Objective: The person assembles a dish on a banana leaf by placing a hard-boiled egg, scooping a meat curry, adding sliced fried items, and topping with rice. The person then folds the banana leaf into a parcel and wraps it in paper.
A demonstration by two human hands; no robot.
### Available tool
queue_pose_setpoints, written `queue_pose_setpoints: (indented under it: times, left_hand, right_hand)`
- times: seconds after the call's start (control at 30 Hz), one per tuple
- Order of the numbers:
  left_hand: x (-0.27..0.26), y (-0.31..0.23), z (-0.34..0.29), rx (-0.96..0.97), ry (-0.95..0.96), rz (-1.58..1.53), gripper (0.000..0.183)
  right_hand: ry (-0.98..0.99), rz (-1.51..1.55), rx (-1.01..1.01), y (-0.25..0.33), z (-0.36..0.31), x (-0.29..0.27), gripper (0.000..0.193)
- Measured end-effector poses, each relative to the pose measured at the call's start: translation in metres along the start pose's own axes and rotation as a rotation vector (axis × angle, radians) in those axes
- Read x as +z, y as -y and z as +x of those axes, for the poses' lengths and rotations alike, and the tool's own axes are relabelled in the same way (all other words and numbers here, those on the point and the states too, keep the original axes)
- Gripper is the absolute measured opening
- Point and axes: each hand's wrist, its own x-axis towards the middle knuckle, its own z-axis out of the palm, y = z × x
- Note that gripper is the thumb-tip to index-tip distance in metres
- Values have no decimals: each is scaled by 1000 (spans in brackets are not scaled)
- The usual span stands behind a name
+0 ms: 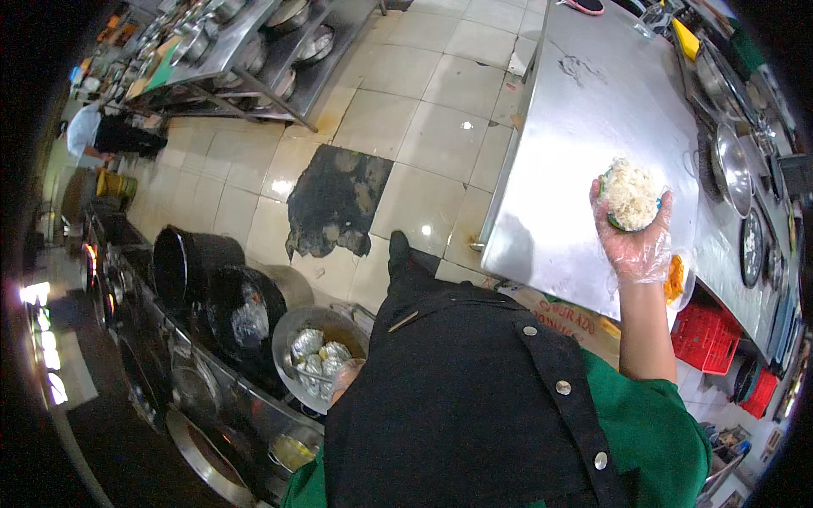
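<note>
My right hand point(633, 250), in a clear plastic glove, is closed around a small bowl point(627, 227) with a green and blue edge. White rice point(630, 193) is heaped above its rim. This hand is over the steel table on the right. At the lower left, my left hand point(347, 375) is at the edge of a round metal pan point(294, 385). Several foil-wrapped bundles point(308, 343) lie in that pan, right beside the hand. My body hides most of the left hand, so its fingers do not show clearly.
The steel table point(550, 195) runs along my right, with an orange-filled container point(675, 279) at its near edge and a red crate point(707, 339) below. Large dark pots point(190, 262) stand by the stove at left. A torn black mat point(339, 199) covers floor tiles. Another person point(85, 131) stands far left.
</note>
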Motion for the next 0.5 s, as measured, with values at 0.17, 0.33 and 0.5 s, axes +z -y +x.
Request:
queue_pose_setpoints:
  times: [0.17, 0.33, 0.5]
  left_hand:
    - [-107, -25, 87, 40, 47, 52, 36]
    - [-316, -107, 233, 117, -35, 251, 35]
    - [-493, -304, 268, 119, -367, 652, 41]
  right_hand:
    - [-86, 6, -145, -38, 75, 43, 84]
    - [-39, 25, -279, -61, 139, 77, 88]
    - [-101, 63, -378, -84, 161, 105, 86]
